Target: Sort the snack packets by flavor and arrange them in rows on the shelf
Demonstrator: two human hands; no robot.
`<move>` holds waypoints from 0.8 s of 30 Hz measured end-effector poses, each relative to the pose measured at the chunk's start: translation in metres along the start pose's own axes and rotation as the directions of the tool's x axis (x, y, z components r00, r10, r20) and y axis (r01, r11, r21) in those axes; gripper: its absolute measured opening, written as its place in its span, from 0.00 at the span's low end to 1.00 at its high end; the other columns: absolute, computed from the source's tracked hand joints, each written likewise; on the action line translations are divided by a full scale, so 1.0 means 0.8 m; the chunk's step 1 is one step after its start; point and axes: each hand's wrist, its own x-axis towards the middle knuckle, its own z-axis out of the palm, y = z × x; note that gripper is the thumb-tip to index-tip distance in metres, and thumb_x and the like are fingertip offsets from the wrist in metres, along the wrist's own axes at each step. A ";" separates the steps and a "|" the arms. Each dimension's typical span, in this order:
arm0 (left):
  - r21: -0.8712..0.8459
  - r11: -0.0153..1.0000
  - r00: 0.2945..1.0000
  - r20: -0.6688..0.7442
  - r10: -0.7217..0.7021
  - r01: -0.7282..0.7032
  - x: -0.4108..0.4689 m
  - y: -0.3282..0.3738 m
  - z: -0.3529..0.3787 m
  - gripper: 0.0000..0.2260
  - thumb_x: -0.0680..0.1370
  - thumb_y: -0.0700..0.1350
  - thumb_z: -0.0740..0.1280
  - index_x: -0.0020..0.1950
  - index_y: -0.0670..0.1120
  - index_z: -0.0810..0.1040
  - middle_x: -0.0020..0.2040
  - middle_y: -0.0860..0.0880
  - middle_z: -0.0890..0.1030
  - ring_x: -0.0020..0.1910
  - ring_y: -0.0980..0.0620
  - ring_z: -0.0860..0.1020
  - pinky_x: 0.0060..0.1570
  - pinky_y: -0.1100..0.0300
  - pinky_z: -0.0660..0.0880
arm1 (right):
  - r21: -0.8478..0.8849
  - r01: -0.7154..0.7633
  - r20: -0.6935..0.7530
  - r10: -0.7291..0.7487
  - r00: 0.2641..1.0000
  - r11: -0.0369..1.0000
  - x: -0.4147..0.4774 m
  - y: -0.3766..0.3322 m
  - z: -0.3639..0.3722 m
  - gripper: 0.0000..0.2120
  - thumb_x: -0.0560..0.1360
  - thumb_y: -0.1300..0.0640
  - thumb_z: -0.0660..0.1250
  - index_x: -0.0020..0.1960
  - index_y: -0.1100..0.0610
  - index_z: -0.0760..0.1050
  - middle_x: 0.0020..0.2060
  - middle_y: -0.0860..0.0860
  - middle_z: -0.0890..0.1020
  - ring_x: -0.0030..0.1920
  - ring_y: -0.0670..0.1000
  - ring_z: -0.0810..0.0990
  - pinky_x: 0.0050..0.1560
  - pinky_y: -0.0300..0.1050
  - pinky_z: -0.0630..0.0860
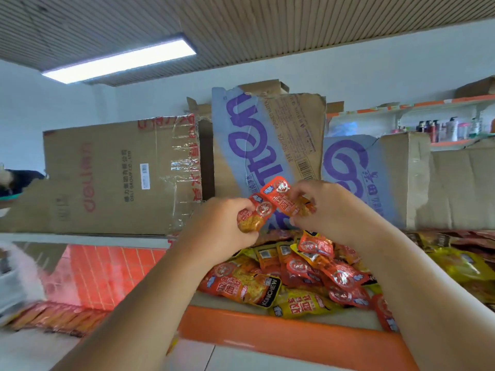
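Both my hands are raised above a shelf (281, 333) with an orange front edge. My left hand (217, 226) grips a small red snack packet (253, 214) by its lower end. My right hand (329, 210) pinches a second red packet (280, 195), which overlaps the first. Below them lies a loose pile of red packets (340, 274) mixed with yellow packets (302, 303). A larger orange packet marked KONCHEW (241, 287) lies at the pile's front left.
Flattened cardboard boxes (120, 178) stand upright behind the pile, one with purple lettering (254, 145). A row of red packets (53, 317) lies on a lower shelf at left. More yellow bags (460, 266) sit at right. Bottles (442, 129) line a far shelf.
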 end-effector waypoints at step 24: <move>0.161 0.916 0.914 -0.246 -0.323 0.367 -0.256 -0.270 -0.241 0.20 0.69 0.56 0.80 0.59 0.59 0.82 0.53 0.59 0.81 0.47 0.59 0.79 0.41 0.72 0.69 | 0.233 0.334 0.037 -0.352 0.935 0.913 0.032 -0.359 0.249 0.16 0.68 0.48 0.76 0.51 0.42 0.73 0.46 0.48 0.78 0.43 0.50 0.77 0.44 0.47 0.75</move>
